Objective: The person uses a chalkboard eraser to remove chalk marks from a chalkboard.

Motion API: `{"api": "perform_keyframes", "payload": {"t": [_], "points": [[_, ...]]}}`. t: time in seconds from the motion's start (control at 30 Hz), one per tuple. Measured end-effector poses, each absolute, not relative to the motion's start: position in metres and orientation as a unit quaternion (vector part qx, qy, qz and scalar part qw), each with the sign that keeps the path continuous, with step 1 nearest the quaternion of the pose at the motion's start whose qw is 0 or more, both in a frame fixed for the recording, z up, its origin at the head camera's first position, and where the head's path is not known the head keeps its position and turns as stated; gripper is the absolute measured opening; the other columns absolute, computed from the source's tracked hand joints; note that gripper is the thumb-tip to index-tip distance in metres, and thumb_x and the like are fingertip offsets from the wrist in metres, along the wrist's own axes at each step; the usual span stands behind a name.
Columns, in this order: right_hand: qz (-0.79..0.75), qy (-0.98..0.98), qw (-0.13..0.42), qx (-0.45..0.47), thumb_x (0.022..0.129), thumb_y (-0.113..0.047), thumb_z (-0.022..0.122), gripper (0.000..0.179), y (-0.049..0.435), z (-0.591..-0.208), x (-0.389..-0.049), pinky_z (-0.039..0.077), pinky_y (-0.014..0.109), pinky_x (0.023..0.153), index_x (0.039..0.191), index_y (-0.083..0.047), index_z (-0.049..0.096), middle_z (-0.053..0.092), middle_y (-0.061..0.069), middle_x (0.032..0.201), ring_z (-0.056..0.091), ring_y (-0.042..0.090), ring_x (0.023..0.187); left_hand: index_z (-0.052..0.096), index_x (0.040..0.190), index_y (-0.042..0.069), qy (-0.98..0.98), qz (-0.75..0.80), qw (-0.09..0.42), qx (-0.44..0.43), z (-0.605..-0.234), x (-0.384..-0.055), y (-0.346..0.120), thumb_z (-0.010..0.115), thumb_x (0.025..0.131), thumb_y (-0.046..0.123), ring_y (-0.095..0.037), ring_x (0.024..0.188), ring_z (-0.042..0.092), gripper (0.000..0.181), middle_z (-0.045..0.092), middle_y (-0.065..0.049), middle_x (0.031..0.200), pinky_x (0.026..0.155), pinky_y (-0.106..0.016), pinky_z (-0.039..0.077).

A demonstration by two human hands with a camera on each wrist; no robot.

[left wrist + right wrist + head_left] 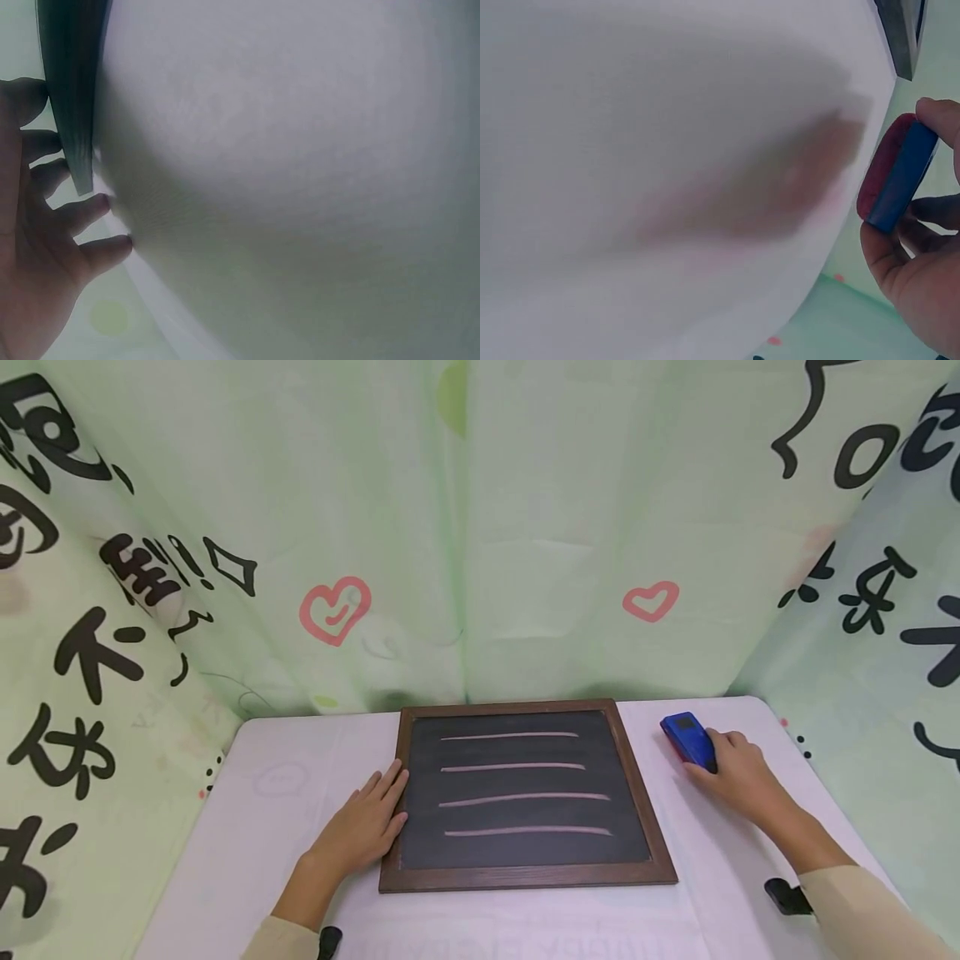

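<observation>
A small blackboard (525, 852) in a brown wooden frame lies on the table, with several pale pink chalk lines across its dark surface. My left hand (365, 822) rests against the frame's left side, fingers stretched out. In the left wrist view, the fingertips of that hand (45, 217) meet the board's edge (71, 82). To the right of the board, my right hand (742, 777) grips a blue blackboard eraser (690, 742) between thumb and fingers. Its red felt side (883, 161) shows in the right wrist view and faces the white tabletop, held above it.
A white cloth covers the table (300, 785). Behind it hangs a pale green curtain (525, 568) with black characters and pink hearts, which also closes in both sides. Black wrist straps (787, 897) show near the sleeves.
</observation>
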State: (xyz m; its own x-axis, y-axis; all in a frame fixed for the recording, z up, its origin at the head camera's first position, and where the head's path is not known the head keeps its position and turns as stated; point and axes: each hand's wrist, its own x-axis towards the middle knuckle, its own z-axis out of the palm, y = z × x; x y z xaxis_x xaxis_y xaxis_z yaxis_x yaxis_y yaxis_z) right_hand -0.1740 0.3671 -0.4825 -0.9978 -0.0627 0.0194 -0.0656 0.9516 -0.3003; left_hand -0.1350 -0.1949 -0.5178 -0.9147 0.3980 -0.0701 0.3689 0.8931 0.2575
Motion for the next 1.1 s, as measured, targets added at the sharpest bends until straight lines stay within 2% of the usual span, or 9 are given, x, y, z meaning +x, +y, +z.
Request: {"api": "perform_keyframes", "payload": {"t": [0.47,0.67,1.1], "points": [[0.123,-0.986,0.011,0.111,0.094,-0.022,0.075,0.071,0.335,-0.467,-0.192,0.046,0.071,0.099,0.143,0.02,0.043,0.049,0.044,0.133,0.051,0.061,0.117,0.028,0.164,0.007,0.97,0.129,0.062,0.196,-0.517,-0.134,-0.196,0.048,0.11,0.034,-0.043,0.154,0.031,0.064,0.02,-0.011,0.173,0.116,-0.066,0.037],[0.121,-0.981,0.011,0.148,0.095,-0.017,0.074,0.066,0.317,-0.463,-0.202,0.047,0.07,0.099,0.143,0.017,0.045,0.051,0.041,0.134,0.053,0.058,0.119,0.029,0.164,0.007,0.969,0.13,0.061,0.199,-0.515,-0.133,-0.196,0.048,0.11,0.034,-0.044,0.153,0.031,0.063,0.02,-0.011,0.173,0.116,-0.066,0.037],[0.137,-0.969,-0.027,0.204,0.096,-0.005,0.069,0.059,0.289,-0.465,-0.218,0.045,0.067,0.107,0.148,0.009,0.046,0.054,0.035,0.14,0.053,0.054,0.127,0.027,0.164,0.007,0.968,0.134,0.067,0.202,-0.516,-0.135,-0.197,0.048,0.11,0.034,-0.044,0.154,0.03,0.064,0.019,-0.011,0.173,0.117,-0.066,0.035]]}}
